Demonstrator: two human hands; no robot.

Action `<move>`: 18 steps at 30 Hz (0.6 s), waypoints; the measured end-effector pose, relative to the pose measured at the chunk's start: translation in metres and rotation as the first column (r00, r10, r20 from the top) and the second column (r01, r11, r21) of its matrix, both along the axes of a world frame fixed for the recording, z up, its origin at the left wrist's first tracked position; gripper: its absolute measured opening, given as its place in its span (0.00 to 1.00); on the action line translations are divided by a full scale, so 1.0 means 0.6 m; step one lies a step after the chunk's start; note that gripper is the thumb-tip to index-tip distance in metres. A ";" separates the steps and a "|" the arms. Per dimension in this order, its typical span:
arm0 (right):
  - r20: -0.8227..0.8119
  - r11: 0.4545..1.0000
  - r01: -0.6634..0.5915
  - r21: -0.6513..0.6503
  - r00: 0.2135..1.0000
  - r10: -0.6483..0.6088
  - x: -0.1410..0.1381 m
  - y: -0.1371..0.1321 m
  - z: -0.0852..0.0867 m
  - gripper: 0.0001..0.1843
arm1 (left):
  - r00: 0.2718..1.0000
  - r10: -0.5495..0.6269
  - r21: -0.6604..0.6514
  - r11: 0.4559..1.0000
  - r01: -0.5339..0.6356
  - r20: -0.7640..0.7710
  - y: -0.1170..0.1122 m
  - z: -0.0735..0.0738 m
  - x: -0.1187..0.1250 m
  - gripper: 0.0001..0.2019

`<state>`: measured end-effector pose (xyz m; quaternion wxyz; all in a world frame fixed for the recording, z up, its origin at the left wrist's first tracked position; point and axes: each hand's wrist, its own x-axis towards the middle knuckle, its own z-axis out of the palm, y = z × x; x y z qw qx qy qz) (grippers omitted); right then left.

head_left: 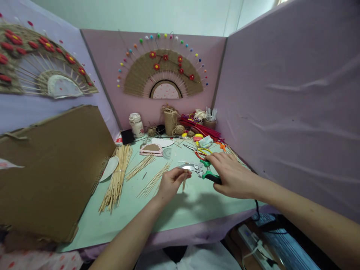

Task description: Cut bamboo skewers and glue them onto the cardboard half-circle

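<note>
Right hand wrapped on shears, left hand pinching a short stick

Both hands are above the pale green table, whose front edge the left forearm partly covers. A cardboard panel is cut off at the left; beside it lies a thick stick bundle. The right hand curls around the shears' handles, its lower fingers hidden. The left thumb and fingers nearly meet on the short stick, which hangs almost upright; fingertips cover part of it, and whether the blades touch it is hard to make out.
</note>
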<state>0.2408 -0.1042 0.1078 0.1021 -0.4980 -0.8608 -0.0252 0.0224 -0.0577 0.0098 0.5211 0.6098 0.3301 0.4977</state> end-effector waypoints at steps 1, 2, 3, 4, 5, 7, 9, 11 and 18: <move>-0.003 1.000 -0.001 0.001 1.000 0.001 0.000 0.000 0.000 0.32 | 1.000 0.000 0.002 1.000 0.000 -0.001 0.001 -0.002 0.000 0.10; -0.006 1.000 0.000 0.001 1.000 0.000 0.000 0.000 0.000 0.32 | 1.000 0.000 0.005 1.000 0.000 -0.004 0.002 -0.003 0.000 0.10; -0.009 1.000 0.002 0.000 1.000 -0.002 0.000 0.000 0.001 0.33 | 1.000 -0.001 0.008 1.000 0.001 -0.005 0.003 -0.004 0.000 0.10; -0.011 1.000 0.005 -0.004 1.000 -0.005 0.000 0.000 0.001 0.33 | 1.000 -0.001 0.010 1.000 0.001 -0.005 0.004 -0.005 0.000 0.10; -0.012 1.000 0.007 -0.008 1.000 -0.007 0.000 0.000 0.002 0.33 | 1.000 -0.002 0.010 1.000 0.002 -0.006 0.004 -0.005 0.000 0.10; -0.015 1.000 0.009 -0.009 1.000 -0.009 0.001 0.000 0.003 0.34 | 1.000 0.001 0.011 1.000 -0.001 -0.012 0.003 -0.003 0.001 0.10; -0.019 1.000 0.010 -0.003 1.000 -0.010 0.001 0.000 0.005 0.33 | 1.000 0.003 0.015 1.000 -0.003 -0.019 0.002 0.000 0.001 0.10; -0.021 1.000 0.011 0.002 1.000 -0.011 0.002 0.000 0.006 0.33 | 1.000 0.004 0.021 1.000 -0.004 -0.028 0.001 0.003 0.002 0.11; -0.037 1.000 -0.005 -0.003 0.999 0.005 0.001 -0.001 0.007 0.34 | 1.000 0.008 0.007 1.000 -0.008 -0.024 0.002 0.000 0.002 0.10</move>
